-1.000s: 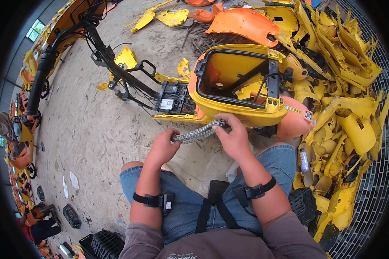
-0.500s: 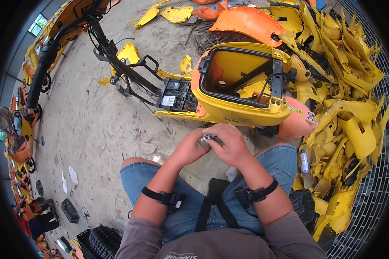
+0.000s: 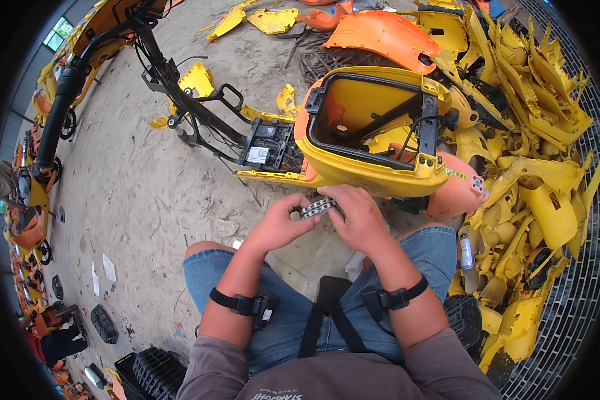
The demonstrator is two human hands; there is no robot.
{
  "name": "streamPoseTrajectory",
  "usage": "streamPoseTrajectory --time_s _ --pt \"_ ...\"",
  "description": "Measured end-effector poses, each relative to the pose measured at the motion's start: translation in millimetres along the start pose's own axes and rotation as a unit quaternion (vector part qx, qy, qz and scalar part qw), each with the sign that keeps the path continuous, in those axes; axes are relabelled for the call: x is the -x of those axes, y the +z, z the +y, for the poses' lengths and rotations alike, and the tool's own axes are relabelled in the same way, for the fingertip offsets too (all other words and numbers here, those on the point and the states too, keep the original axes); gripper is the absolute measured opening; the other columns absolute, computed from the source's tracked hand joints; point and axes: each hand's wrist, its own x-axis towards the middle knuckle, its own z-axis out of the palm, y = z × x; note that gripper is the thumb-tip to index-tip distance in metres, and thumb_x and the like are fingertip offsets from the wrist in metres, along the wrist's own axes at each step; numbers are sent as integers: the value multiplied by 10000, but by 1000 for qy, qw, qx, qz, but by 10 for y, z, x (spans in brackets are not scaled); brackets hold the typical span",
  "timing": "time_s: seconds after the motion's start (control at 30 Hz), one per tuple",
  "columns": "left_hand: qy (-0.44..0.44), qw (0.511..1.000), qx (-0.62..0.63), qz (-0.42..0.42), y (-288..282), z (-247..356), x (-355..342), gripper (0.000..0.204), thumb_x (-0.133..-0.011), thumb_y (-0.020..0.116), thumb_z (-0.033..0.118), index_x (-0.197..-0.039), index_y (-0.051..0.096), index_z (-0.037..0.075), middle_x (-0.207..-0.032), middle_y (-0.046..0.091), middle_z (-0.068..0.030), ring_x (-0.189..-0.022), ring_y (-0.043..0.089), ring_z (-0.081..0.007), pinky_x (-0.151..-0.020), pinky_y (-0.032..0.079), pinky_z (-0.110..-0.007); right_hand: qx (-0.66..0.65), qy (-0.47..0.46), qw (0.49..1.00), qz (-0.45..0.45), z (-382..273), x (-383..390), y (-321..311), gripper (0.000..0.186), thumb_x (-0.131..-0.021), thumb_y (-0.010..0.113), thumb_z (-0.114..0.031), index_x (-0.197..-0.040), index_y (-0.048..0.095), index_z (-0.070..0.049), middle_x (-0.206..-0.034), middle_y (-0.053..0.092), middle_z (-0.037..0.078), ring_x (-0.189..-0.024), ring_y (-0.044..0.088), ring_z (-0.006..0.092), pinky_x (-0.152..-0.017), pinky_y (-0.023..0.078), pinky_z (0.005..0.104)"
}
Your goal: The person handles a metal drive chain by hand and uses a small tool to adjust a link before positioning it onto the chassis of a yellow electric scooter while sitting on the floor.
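Chain [image 3: 317, 209] partly hidden by fingers [image 3: 343, 195]; shirt [image 3: 353, 375] (grey) cut off below.

Wht print [image 3: 278, 395] on gry shirt [image 3: 333, 375]; labels [image 3: 478, 184] on orng cover [image 3: 449, 195], btl [image 3: 470, 277] illeg.

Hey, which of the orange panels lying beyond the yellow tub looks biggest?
The broad curved panel, just past the far side of the tub. The other orange pieces lie to its left and look smaller.

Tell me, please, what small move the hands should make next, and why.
Perhaps ease the left hand slightly outward while the right hand steadies: the metal chain looks bunched between both hands, so spreading it might expose more links.
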Motion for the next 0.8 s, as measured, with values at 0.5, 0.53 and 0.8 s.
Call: streamPoseTrajectory --time_s 0.5,0.53,0.8 --pt "-106 921 327 -185 -136 202 29 501 -1023 485 365 -1243 593 -72 -1113 695 -197 -1024 671 -285 -953 502 -383 -14 114 993 1 241 55 237 331 -800 686 -112 -1122 639 -53 -1030 657 173 -1042 606 382 -905 482 450" --pt "-98 914 351 -177 -127 205 25 528 -1027 465 376 -1274 575 -77 -1151 686 -214 -1065 668 -306 -987 494 -398 -9 151 989 -3 249 61 254 332 -802 692 -131 -1119 639 -47 -1031 655 187 -1044 604 394 -904 486 453" --pt "-110 868 478 -82 -92 65 -83 635 -1048 387 465 -1367 466 -78 -1345 582 -241 -1206 609 -322 -1062 465 -414 -188 248 930 -196 388 160 369 365 -801 590 -90 -1153 634 -3 -1039 665 200 -970 643 324 -852 507 395"
